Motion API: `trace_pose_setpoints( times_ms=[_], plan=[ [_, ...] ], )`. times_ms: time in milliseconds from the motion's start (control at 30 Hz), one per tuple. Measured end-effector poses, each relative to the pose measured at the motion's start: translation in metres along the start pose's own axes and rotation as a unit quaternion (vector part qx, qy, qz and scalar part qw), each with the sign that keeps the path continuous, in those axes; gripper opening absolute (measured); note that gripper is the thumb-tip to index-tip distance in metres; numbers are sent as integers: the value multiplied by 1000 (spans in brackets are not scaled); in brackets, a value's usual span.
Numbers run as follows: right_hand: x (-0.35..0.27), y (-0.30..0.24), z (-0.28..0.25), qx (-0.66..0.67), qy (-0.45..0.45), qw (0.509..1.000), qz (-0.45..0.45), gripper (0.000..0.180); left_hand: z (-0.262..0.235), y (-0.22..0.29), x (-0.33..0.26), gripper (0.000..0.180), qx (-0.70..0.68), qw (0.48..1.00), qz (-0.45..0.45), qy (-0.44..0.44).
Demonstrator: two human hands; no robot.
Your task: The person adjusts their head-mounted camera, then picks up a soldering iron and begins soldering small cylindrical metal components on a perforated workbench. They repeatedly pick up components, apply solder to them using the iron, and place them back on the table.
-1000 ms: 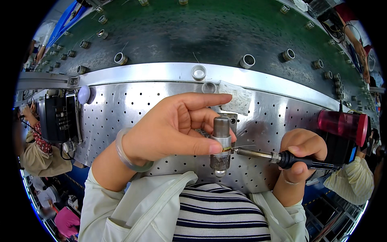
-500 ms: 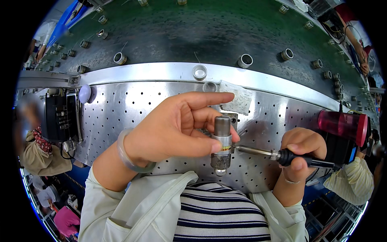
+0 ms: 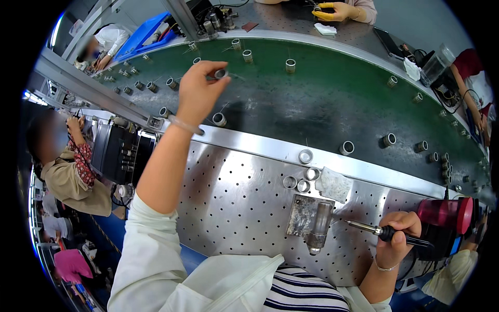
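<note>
Over the green conveyor, my left hand (image 3: 200, 93) is raised with its fingers closed on a small round metal cup (image 3: 222, 74); a thin wire seems to stick out beside it. My right hand (image 3: 399, 235) grips a soldering iron (image 3: 384, 232) by its black handle, its bare tip pointing left. Just left of that tip, a cylindrical metal fixture (image 3: 319, 229) lies on a worn metal block (image 3: 298, 218), with neither hand touching it. Several open metal rings (image 3: 290, 182) sit behind the block, next to a whitish crumpled pad (image 3: 335, 184).
The perforated metal bench (image 3: 223, 208) lies before me, bordered by a metal rail (image 3: 260, 148). Metal cups with wires stand scattered on the conveyor (image 3: 291, 114). A pink cylinder (image 3: 442, 213) is at right. Across the conveyor, a person with yellow finger covers (image 3: 326, 14) works.
My left hand has left the fixture and reached up and left over the conveyor, now holding a cup. The fixture rests on the block. The view has shifted; the right hand keeps the soldering iron.
</note>
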State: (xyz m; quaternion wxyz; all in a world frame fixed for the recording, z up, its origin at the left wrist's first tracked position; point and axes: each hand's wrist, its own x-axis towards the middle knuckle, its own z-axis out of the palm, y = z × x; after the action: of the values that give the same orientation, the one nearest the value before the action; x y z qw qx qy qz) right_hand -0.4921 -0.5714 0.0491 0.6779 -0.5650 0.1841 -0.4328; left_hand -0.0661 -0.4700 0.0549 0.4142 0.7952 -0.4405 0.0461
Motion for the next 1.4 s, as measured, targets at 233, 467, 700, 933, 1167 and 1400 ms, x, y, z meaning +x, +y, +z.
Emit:
trace_pose_setpoints(
  times_ms=[233,467,700,933,1167,1400],
  plan=[
    [1,3,-9,24,15,1000,6,28,23,-39,18,38,105,988,-5,-115],
    [2,5,-17,29,34,999,21,22,44,83,-12,33,-68,977,99,-175],
    [6,8,-20,38,76,996,19,20,115,129,-34,46,-147,865,261,-402],
    [6,12,-24,48,73,996,12,20,130,111,-20,16,-28,892,267,-362],
    [2,7,-18,70,60,996,14,20,52,39,-2,30,193,946,239,-101],
    [0,2,-17,84,47,995,1,20,41,111,-74,39,-149,924,84,-343]
  ],
)
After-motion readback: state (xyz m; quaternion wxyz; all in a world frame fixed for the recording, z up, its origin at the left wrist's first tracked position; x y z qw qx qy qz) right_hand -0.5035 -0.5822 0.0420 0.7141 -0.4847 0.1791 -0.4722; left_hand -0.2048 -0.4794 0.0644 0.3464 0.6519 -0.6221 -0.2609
